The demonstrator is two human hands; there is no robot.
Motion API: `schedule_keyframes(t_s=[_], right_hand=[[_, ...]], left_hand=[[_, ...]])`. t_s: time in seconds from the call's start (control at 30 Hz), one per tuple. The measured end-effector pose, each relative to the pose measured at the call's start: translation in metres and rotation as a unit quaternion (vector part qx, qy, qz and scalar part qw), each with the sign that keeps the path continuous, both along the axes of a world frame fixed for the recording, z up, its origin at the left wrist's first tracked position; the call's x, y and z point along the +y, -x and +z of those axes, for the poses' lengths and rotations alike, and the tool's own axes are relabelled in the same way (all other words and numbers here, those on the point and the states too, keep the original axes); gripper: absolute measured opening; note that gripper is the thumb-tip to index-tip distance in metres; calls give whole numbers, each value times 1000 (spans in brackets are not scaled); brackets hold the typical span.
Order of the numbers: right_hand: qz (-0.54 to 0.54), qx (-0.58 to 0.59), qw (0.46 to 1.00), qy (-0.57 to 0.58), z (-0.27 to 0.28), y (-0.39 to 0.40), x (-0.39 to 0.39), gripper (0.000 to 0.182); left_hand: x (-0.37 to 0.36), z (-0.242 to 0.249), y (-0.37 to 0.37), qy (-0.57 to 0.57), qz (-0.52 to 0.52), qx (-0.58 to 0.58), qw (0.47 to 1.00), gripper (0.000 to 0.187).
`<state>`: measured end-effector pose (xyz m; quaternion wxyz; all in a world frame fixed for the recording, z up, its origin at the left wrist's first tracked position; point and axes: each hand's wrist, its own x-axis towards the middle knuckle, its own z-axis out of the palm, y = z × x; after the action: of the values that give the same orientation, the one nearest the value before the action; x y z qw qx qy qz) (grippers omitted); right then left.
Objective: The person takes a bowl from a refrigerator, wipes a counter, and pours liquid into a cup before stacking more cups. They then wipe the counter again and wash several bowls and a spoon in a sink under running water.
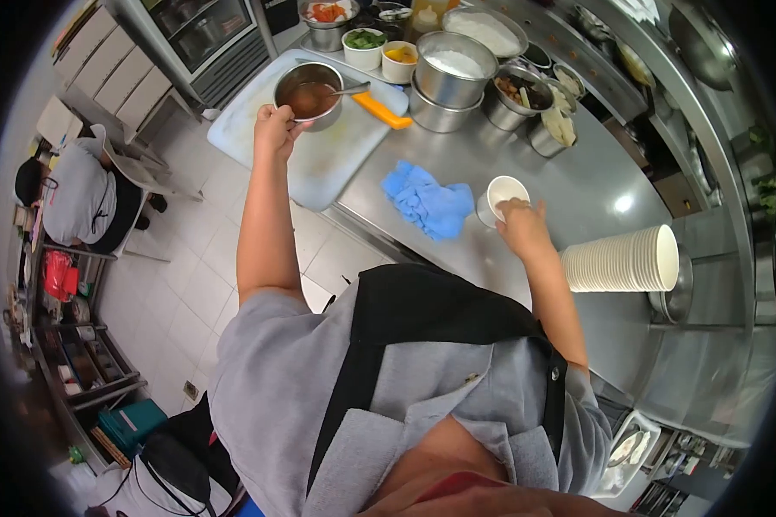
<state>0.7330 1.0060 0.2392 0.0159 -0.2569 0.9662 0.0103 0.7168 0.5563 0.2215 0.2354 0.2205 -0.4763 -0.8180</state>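
Note:
My left hand grips the near rim of a metal bowl of brown sauce with a spoon resting in it. The bowl stands on a white cutting board. My right hand holds a small white cup on the steel counter, tipped on its side with its empty opening facing me. A crumpled blue cloth lies between my hands, just left of the cup.
An orange-handled tool lies at the board's edge. Metal pots and small bowls of ingredients crowd the counter's far side. A stack of white bowls lies right of my hand. Another person sits at far left on the tiled floor area.

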Motion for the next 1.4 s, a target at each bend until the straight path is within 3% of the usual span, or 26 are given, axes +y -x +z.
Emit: schedule_keyframes(t_s=[0.13,0.23,0.3,0.4,0.43,0.57,0.67,0.7,0.9,1.0,1.1,1.3,1.4], right_hand=[[41,95,980,168,15,-2,-7,59],[52,-68,895,437,36,-12,-31,70],[67,-177,819,542,44,-22,-44,72],[74,-247,753,606,38,-26,-51,72],[73,-229,745,623,34,-23,-50,53],[-46,-198,693,692,38,-15,-21,12],[-14,-68,744,665,41,-6,11,11],[-6,26,819,574,50,-6,21,13],[18,130,879,458,58,-1,45,17],[-12,82,854,514,44,12,48,18],[-30,-5,793,609,41,17,44,19],[31,-109,753,648,40,23,42,18],[40,-142,778,611,42,19,44,18]], left_hand=[[48,27,-9,-20,-114,-3,993,20],[93,38,-6,-35,-217,-1,976,21],[132,43,-3,-49,-246,-6,968,20],[180,37,8,-51,-294,-4,954,20],[196,34,11,-52,-309,12,950,21],[243,41,16,3,-341,46,939,22],[267,40,27,52,-336,56,939,21],[271,39,30,66,-343,55,935,21],[281,34,44,148,-376,57,913,22],[283,35,45,165,-381,61,908,23],[281,34,47,182,-389,49,902,23],[279,32,46,209,-393,46,895,23],[278,27,50,240,-391,54,887,22]])
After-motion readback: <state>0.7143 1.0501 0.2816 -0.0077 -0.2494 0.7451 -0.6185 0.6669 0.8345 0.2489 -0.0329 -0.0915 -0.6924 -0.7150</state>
